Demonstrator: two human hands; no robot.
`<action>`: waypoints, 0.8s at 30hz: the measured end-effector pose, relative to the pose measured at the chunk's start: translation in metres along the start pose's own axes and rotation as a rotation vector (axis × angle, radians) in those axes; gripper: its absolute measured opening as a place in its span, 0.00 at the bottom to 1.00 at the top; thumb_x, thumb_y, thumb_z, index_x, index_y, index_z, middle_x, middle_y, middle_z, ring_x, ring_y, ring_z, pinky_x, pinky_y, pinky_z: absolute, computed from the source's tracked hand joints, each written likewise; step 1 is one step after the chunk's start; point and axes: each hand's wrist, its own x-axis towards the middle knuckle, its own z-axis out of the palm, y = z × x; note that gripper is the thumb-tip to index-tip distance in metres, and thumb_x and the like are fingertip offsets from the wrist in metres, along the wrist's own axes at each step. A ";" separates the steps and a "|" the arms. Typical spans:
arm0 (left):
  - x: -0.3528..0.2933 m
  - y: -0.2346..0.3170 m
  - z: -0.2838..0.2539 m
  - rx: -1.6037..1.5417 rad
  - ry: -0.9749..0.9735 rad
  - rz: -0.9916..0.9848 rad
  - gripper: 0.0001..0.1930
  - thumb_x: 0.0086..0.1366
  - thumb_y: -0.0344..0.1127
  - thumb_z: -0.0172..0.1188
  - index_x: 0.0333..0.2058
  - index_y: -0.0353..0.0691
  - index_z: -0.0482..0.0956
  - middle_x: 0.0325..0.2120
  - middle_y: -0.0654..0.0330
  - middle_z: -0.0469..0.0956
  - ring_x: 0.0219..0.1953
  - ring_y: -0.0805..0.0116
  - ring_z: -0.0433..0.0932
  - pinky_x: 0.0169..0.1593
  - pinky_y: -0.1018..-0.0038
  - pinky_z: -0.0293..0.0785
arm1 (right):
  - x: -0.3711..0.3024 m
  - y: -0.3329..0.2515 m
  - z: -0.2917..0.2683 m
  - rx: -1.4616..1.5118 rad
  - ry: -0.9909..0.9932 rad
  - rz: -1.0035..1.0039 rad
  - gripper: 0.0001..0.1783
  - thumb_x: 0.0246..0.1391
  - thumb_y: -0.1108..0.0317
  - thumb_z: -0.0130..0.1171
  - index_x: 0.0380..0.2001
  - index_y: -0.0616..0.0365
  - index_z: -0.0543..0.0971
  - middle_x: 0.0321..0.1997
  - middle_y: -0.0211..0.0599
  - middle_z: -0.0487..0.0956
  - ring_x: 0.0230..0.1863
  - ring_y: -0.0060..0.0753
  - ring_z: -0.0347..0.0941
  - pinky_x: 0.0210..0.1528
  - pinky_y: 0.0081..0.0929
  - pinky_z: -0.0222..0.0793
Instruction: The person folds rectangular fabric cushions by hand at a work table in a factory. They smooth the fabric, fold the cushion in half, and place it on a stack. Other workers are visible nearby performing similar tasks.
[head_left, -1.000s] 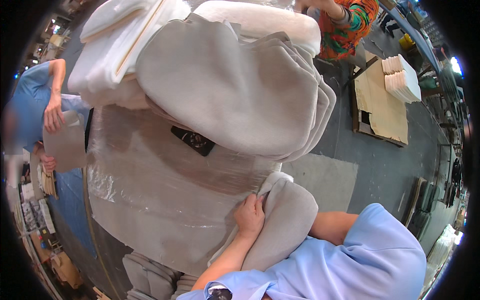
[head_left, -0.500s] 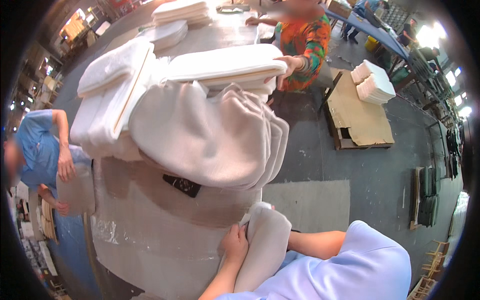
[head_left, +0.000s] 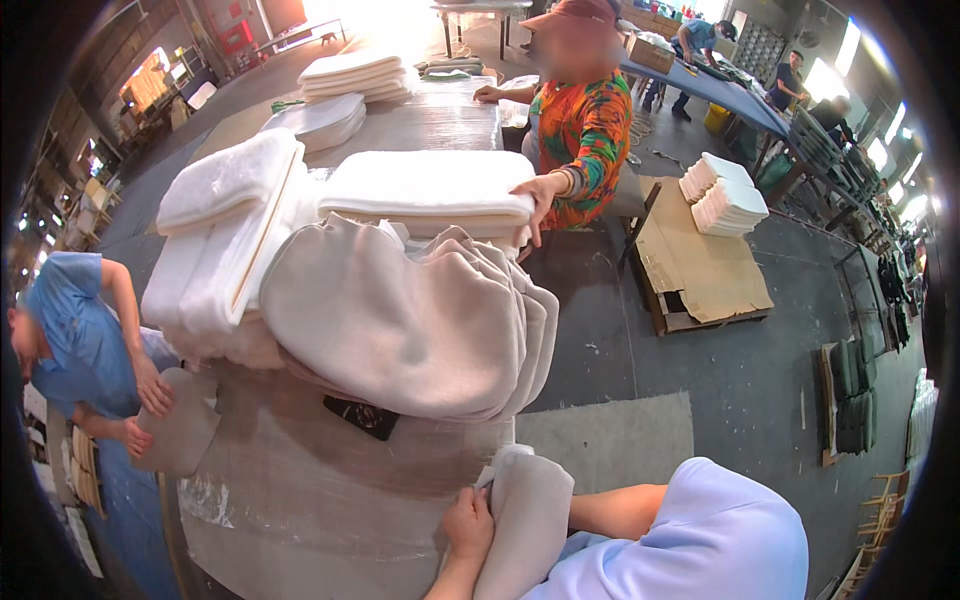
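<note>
Handling this well likely means even tension: left hand [head_left: 468, 522], fingers clamped on grey cover [head_left: 526, 522] edge; right hand hidden, can't tell its grip

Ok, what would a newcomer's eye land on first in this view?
Probably the big grey fabric pile on the table, with bright white padding behind it. Then a co-worker's orange-and-green top at the table's far right. Nearest, at the bottom, the person's left hand grips a grey piece.
</note>
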 end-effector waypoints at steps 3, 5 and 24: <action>0.001 -0.001 0.002 0.017 -0.001 -0.028 0.14 0.71 0.41 0.63 0.29 0.40 0.75 0.25 0.45 0.80 0.29 0.38 0.80 0.32 0.48 0.72 | 0.002 0.006 0.002 -0.005 0.020 0.005 0.23 0.66 0.50 0.64 0.53 0.55 0.85 0.49 0.41 0.86 0.49 0.36 0.82 0.51 0.39 0.76; 0.001 0.001 0.005 0.034 0.005 -0.025 0.14 0.71 0.42 0.63 0.29 0.40 0.75 0.24 0.46 0.80 0.28 0.39 0.80 0.32 0.49 0.72 | 0.003 0.011 0.004 -0.013 0.030 0.016 0.23 0.66 0.50 0.64 0.53 0.55 0.85 0.49 0.41 0.86 0.49 0.36 0.83 0.51 0.39 0.76; 0.001 0.004 0.009 0.035 -0.010 -0.033 0.15 0.73 0.45 0.62 0.31 0.42 0.75 0.25 0.47 0.80 0.29 0.40 0.81 0.31 0.48 0.72 | -0.004 0.029 0.009 -0.049 0.092 0.013 0.23 0.65 0.50 0.64 0.52 0.56 0.85 0.48 0.42 0.87 0.48 0.36 0.83 0.50 0.39 0.77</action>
